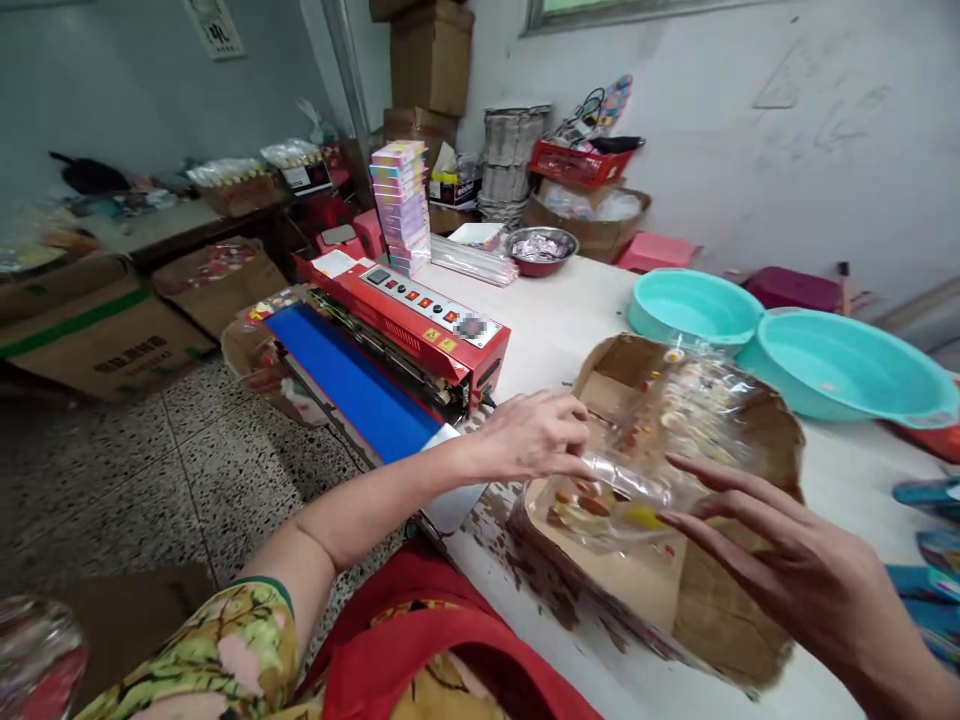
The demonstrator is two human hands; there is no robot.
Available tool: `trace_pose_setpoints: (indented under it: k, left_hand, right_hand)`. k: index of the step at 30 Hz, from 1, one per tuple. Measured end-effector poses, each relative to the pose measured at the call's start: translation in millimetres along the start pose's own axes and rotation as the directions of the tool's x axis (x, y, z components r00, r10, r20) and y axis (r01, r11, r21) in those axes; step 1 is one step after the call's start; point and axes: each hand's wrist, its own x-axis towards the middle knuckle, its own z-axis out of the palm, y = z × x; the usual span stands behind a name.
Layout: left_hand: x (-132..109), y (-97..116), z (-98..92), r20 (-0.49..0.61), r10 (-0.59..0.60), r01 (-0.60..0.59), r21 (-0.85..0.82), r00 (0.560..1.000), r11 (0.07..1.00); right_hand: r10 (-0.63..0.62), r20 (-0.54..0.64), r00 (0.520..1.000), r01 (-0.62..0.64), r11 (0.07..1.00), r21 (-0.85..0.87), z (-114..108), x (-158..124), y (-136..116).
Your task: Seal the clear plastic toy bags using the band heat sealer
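My left hand is closed, its fingertips pinching the upper left edge of a clear plastic bag. Brown, cream and yellow pieces show inside the bag, which is over the near part of a cut-down cardboard box. At the bag's right end is my right hand, with thumb and a finger on the plastic and the upper finger stretched out. Farther back in the box lie several filled clear packets with small egg-like pieces.
A red sealing machine with a blue conveyor belt stands left of the box. Two turquoise basins are behind it on the right. Farther back are a stack of small boxes and a metal bowl.
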Motion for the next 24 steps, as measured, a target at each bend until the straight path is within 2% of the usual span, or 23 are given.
trace_pose_setpoints:
  k: [2,4,5,6,8,12,14,18,21,24]
  left_hand:
    - [-8,6,-18.1,-0.04,-0.091,0.072,-0.336,0.995,0.939]
    - [-17,3,-29.9,-0.07,-0.265,0.161,-0.637,0.962,0.754]
    - [-21,-3,-33.1,-0.074,-0.363,0.193,-0.738,0.929,0.646]
    - [-26,-11,-34.4,-0.067,-0.454,0.22,-0.807,0.888,0.548]
    - [-36,-32,-32.2,-0.012,-0.605,0.285,-0.875,0.796,0.392]
    - [-57,-75,-13.7,0.17,-0.796,0.42,-0.9,0.581,0.115]
    - [-66,-92,-0.2,0.179,-0.851,0.425,-0.903,0.494,0.057]
    - [-75,-118,28.7,0.116,-0.925,0.384,-0.923,0.361,0.035]
    - [-80,-137,42.5,0.145,-0.943,0.378,-0.926,0.299,-0.022]
    - [-92,-153,42.6,0.234,-0.935,0.41,-0.906,0.267,-0.109]
  right_hand:
    - [0.038,-0.043,0.998,-0.033,0.993,0.117,1,19,-30]
    - [0.129,-0.112,0.985,-0.094,0.957,0.276,15,39,-54]
    - [0.193,-0.149,0.97,-0.128,0.923,0.362,27,49,-62]
    - [0.267,-0.173,0.948,-0.167,0.88,0.445,41,57,-67]
    - [0.407,-0.139,0.903,-0.252,0.762,0.596,74,71,-68]
    - [0.583,0.063,0.81,-0.416,0.496,0.762,138,78,-53]
    - [0.63,0.132,0.765,-0.478,0.418,0.773,162,74,-46]
    - [0.685,0.233,0.69,-0.565,0.308,0.766,199,67,-39]
    - [0.729,0.295,0.617,-0.601,0.194,0.776,224,66,-35]
    - [0.786,0.306,0.538,-0.599,0.101,0.794,248,68,-29]
